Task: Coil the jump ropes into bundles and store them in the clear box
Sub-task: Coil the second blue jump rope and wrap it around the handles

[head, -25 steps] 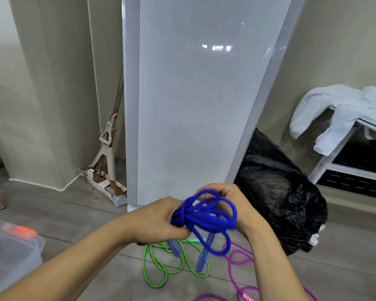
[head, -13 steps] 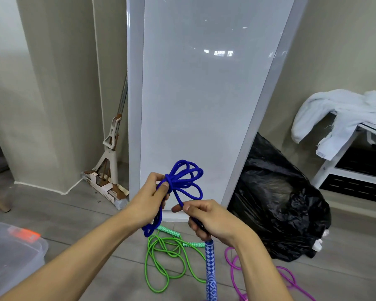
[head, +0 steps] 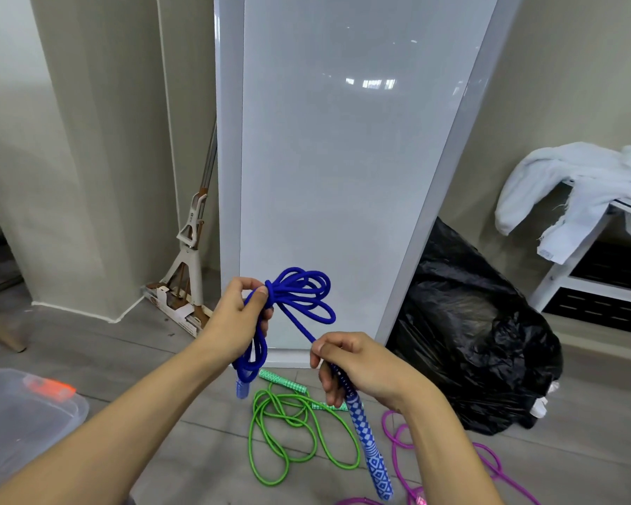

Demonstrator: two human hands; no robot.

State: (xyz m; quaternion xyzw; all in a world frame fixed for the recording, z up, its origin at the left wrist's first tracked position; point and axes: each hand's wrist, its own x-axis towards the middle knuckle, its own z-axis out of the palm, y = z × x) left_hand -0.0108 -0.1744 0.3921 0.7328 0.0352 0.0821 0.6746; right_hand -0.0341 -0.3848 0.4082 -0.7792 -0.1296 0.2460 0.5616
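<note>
Hands now parted: left hand point(head: 238, 317) pinches blue rope point(head: 277, 291) coils; right hand point(head: 356, 366) grips handle point(head: 370, 442) toward five o'clock. Cinching judged underway.

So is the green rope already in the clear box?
No, the green rope lies loose on the floor, outside the clear box.

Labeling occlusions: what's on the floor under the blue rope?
Loose green rope on the floor; the right hand covers part of one handle. Pink rope beside it, partly behind the arm.
</note>
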